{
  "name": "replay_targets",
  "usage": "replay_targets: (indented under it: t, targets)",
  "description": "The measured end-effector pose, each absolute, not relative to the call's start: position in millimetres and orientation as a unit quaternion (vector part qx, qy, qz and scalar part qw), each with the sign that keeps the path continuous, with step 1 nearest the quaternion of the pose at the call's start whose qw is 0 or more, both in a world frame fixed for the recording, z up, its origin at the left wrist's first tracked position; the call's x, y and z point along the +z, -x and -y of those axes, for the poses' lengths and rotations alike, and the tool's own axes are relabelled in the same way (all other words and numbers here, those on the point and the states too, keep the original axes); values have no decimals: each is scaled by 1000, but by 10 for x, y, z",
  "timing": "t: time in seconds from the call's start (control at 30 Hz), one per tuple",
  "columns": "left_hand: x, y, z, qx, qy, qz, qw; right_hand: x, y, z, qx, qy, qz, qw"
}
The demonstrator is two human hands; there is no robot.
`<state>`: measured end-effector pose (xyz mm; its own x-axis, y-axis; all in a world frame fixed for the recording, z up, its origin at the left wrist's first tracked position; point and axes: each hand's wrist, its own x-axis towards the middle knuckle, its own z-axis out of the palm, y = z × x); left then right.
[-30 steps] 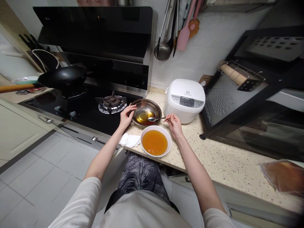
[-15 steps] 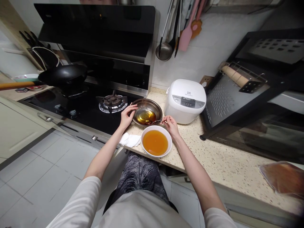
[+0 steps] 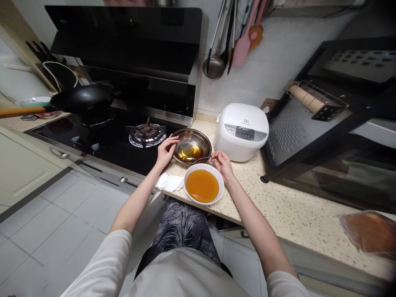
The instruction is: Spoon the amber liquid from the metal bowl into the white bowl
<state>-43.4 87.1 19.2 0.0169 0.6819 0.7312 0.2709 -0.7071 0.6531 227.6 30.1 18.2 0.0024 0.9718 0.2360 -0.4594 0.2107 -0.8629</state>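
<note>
My left hand (image 3: 166,152) holds the near-left rim of a shiny metal bowl (image 3: 201,139), thumb and fingers closed at its edge. A pool of clear amber liquid (image 3: 189,152) lies in the bottom. In my right hand (image 3: 222,163), pinched between thumb and fingers, is a thin metal spoon (image 3: 203,158). Its head reaches over the bowl's near side, at the liquid. Just in front stands a white bowl (image 3: 222,186) full of orange-brown liquid, close to the counter's edge. A crumpled white paper towel (image 3: 169,182) lies left of it.
A white rice cooker (image 3: 241,134) stands behind my right hand. The gas burner (image 3: 147,133) is left of the metal bowl, with a black wok (image 3: 83,98) farther left. Utensils hang on the wall. A black rack (image 3: 297,119) and a plastic-wrapped brown packet (image 3: 369,231) are at right.
The spoon's head has shifted slightly within the metal bowl and shows brighter now. Both hands and the two bowls stay nearly where they were.
</note>
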Motion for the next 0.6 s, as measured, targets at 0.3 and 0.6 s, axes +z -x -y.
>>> replay_targets:
  t: [0.3, 0.6]
  targets:
    - [181, 436, -877, 611, -694, -341, 168, 273, -2318, -277, 550, 292, 417, 662]
    - [165, 449, -890, 609, -694, -346, 165, 388, -2417, -240, 524, 284, 419, 685]
